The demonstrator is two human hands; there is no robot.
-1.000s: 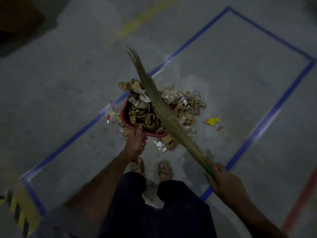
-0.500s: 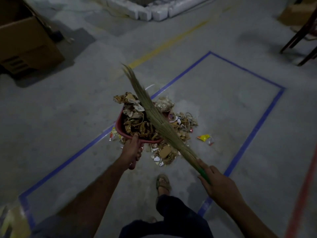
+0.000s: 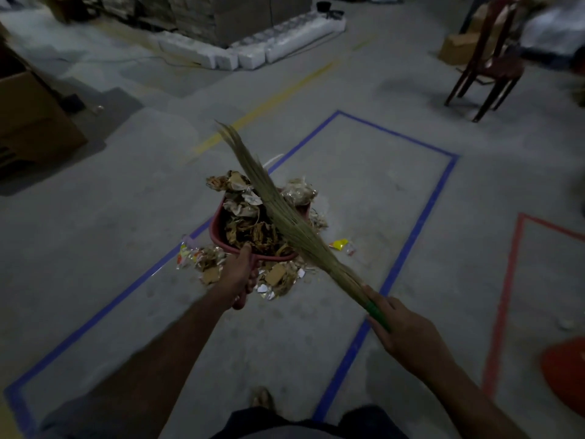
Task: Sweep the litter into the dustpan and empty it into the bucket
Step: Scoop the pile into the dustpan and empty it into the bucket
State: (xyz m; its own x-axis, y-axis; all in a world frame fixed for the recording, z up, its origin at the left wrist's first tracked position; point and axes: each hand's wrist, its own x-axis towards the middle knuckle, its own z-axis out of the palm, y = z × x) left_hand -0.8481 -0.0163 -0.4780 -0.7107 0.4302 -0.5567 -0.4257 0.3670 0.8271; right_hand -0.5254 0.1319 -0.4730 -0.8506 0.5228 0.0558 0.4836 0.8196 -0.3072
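Both hands grip: left hand (image 3: 238,277) dustpan (image 3: 218,229), right hand (image 3: 408,334) broom (image 3: 285,217).

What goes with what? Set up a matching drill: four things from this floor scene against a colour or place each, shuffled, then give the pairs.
Things:
1. dustpan
2. broom
3. yellow wrapper
4. chair

Descriptions:
A. far right, standing on the floor
B. gripped by the right hand, lying across the litter
C. red, heaped with litter, held by the left hand
D. loose on the floor, right of the pile

Pairs: 1-C, 2-B, 3-D, 4-A
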